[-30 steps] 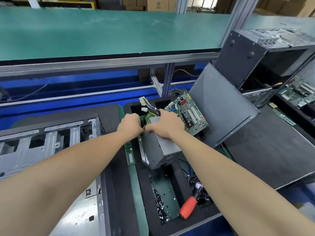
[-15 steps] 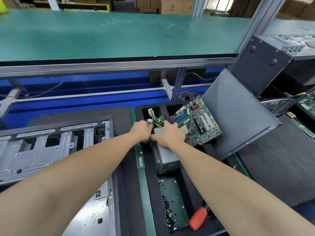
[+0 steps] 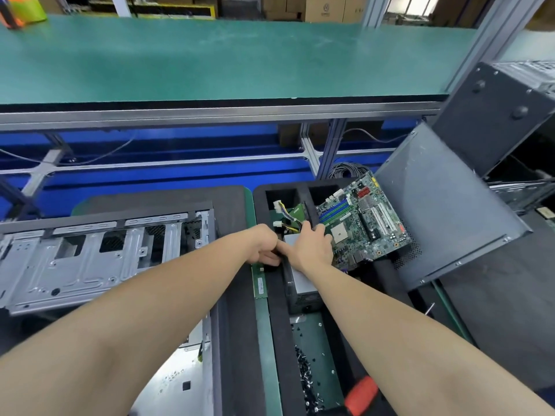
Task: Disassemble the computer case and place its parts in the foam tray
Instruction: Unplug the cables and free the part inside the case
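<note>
The power supply [image 3: 303, 285], a grey metal box, sits in the middle compartment of the black foam tray [image 3: 279, 331], long side running along the tray's left wall. Its cables [image 3: 288, 220], with white connectors, lie in the compartment beyond it.

The right hand [image 3: 312, 247] lies flat on the far end of the power supply, fingers extended toward the cables and thumb pointing left; it presses rather than grips. The left hand [image 3: 264, 244] is at the unit's left edge, on the tray wall, touching the right thumb. Its fingers are curled downward, but whether they hold the unit or only the foam cannot be determined.

The motherboard [image 3: 363, 223] rests tilted in the tray just right of the right hand, its far side propped against the grey side panel [image 3: 444, 220], which leans over the tray's right rim. A green memory stick [image 3: 259, 285] lies along the tray's outer left edge. The near compartment holds a heap of dark screws [image 3: 304, 373]; a screwdriver [image 3: 360, 393] with a red handle shows beside the right forearm.

The stripped computer case [image 3: 90, 256] lies on its side left of the tray, interior facing up. A second dark case [image 3: 492, 115] stands at the far right.
</note>
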